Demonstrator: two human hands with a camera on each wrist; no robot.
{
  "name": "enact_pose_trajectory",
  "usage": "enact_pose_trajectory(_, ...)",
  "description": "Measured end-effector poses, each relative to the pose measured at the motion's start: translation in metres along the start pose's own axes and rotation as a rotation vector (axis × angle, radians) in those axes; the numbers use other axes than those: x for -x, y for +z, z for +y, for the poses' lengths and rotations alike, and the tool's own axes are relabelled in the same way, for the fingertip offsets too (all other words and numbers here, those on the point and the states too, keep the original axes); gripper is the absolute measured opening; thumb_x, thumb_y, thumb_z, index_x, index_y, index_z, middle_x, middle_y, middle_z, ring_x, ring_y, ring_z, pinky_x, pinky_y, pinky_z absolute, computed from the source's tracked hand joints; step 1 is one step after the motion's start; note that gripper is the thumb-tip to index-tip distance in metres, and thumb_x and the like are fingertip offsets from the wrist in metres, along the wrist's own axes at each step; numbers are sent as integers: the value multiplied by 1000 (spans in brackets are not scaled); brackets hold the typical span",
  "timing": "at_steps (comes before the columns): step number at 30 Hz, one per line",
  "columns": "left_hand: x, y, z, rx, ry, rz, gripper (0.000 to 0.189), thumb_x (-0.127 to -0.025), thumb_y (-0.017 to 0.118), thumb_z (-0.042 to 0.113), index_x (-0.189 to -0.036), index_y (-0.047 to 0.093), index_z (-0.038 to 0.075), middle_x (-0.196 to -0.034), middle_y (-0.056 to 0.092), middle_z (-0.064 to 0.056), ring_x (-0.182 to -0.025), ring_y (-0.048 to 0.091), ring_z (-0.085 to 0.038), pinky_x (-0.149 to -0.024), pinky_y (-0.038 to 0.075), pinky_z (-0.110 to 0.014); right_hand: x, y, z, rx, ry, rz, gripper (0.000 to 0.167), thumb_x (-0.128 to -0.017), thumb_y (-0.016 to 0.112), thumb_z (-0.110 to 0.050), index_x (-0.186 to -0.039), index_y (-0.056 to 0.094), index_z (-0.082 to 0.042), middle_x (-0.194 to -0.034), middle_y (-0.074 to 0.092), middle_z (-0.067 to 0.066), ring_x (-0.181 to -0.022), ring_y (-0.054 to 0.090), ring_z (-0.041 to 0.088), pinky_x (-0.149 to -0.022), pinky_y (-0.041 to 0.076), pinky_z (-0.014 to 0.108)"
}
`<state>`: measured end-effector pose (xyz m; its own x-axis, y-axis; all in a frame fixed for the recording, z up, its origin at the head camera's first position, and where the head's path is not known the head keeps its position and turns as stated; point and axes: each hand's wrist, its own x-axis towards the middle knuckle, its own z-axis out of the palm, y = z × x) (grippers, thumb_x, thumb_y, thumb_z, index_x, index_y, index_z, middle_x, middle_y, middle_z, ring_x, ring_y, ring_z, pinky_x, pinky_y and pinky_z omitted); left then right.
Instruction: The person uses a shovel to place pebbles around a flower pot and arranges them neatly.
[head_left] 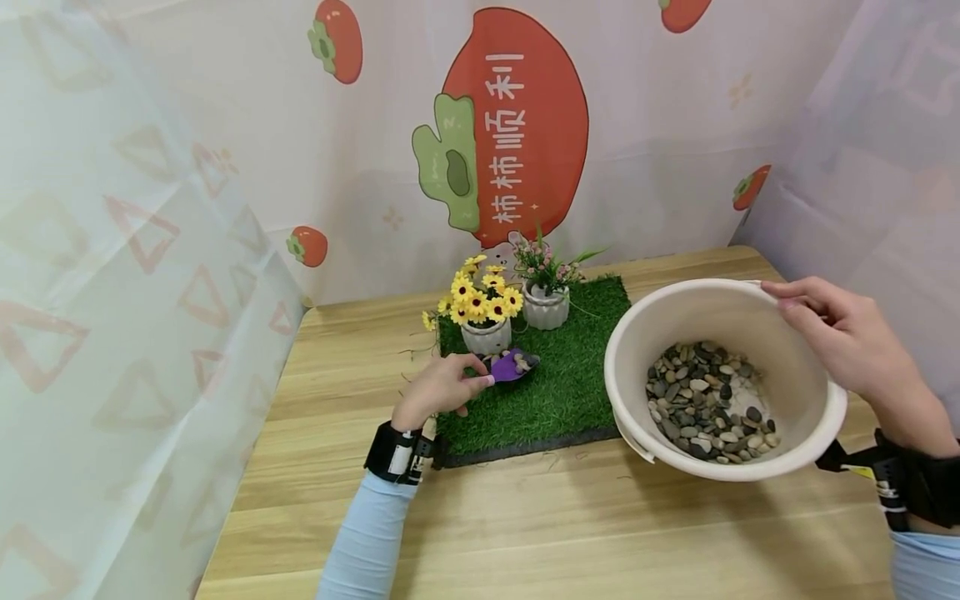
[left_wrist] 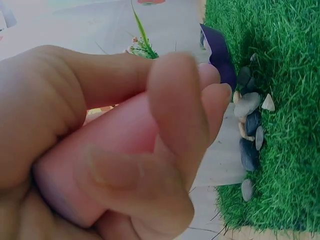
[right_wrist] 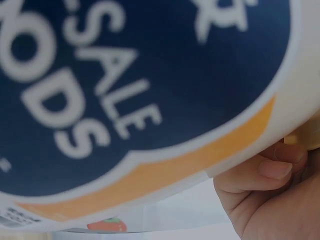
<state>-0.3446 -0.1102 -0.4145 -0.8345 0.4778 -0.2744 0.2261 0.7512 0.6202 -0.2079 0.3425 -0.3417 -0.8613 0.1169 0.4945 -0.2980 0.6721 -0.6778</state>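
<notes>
My left hand (head_left: 441,387) grips a small trowel by its pink handle (left_wrist: 120,137). The purple blade (head_left: 507,367) carries a few pebbles, low over the artificial grass mat (head_left: 573,367) in front of the yellow flower pot (head_left: 486,337). In the left wrist view, several loose stones (left_wrist: 247,105) lie on the grass beside the pot. My right hand (head_left: 847,337) holds the rim of a cream bucket (head_left: 720,312), thumb inside. It leans toward me at the mat's right, with many pebbles (head_left: 705,400) on its bottom. Its labelled side fills the right wrist view.
A second white pot (head_left: 546,310) with pink flowers stands on the mat behind the yellow ones. The wooden table (head_left: 345,375) reaches to a printed cloth backdrop (head_left: 637,108). Cloth walls rise at left and right. The bucket's handle hangs at its left side.
</notes>
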Motion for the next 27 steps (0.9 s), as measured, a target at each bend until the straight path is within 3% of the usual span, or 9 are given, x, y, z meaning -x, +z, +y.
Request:
enact_pose_trajectory(4,0,1,0,27,-10,-12,22,-99,58,35,-114,65,21,-87,69,-18,-66,69,-34,-57,50,-41,1,0,2,-1,14,3,25,-98,55,-5,-116,70,-15,-108,59,-41,-75,57,-13,-64,40,5)
enact_pose_trajectory(9,-2,0,0,60,3,-1,24,-101,56,33,-116,65,17,-91,69,-18,-67,69,-34,-59,51,-51,2,-1,3,-8,14,8,24,-99,54,-4,-117,69,-7,-109,59,-41,-76,57,-13,-65,40,5)
enact_pose_trajectory(17,-5,2,1,105,26,28,24,-103,51,31,-115,64,15,-92,68,-20,-68,70,-33,-60,54,-51,2,0,2,27,23,8,23,-99,54,-7,-117,68,-6,-108,58,-43,-75,56,-13,-64,39,5)
enact_pose_trajectory(22,-10,3,3,118,48,35,26,-104,49,31,-119,62,14,-93,67,-19,-65,69,-29,-59,55,-46,3,0,3,41,31,14,24,-99,55,-8,-116,70,-14,-108,58,-41,-74,56,-13,-63,39,6)
enact_pose_trajectory(27,-14,4,5,170,36,30,25,-105,46,31,-123,58,18,-96,66,-22,-65,68,-31,-61,56,-50,3,0,3,30,35,9,23,-99,55,-7,-117,68,-4,-109,58,-42,-76,57,-14,-64,40,5)
